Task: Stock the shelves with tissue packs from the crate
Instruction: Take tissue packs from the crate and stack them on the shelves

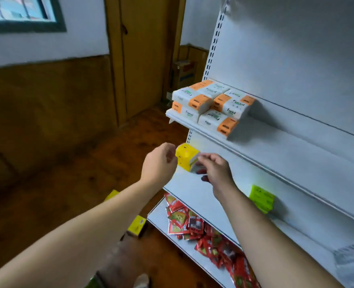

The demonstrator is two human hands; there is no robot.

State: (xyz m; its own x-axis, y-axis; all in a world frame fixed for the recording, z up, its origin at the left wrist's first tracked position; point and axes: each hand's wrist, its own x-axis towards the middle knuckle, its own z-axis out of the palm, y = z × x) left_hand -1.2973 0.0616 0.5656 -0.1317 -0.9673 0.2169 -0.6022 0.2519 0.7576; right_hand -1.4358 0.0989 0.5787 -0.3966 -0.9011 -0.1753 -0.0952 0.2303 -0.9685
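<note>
Honestly, the thing I'd worry about is that yellow pack point(186, 156) going over the side. It's right at the left end of the middle shelf point(184, 185), and from where I'm standing I can't tell if it's fully set down or partly in the air.

The right hand point(214, 170) looks to be pinching its near end, fingers on top and thumb underneath. The left hand point(159, 161) is just beside the other end, loosely curled and gripping nothing as far as I can see. That means one soft pack is held by one end only. If that pinch lets go before the pack is square on the shelf, I reckon it tips off the corner. Two yellow packs point(137, 225) lie on the floor point(78, 183) below, so there's room for a third.

My other worry is the orange and white tissue packs point(211, 104) stacked on the upper shelf point(194, 124), which sit right at the front lip. A hand lifted carelessly could knock one down.

The green pack point(261, 198) further along looks safe, and the crate isn't anywhere I can make out.
</note>
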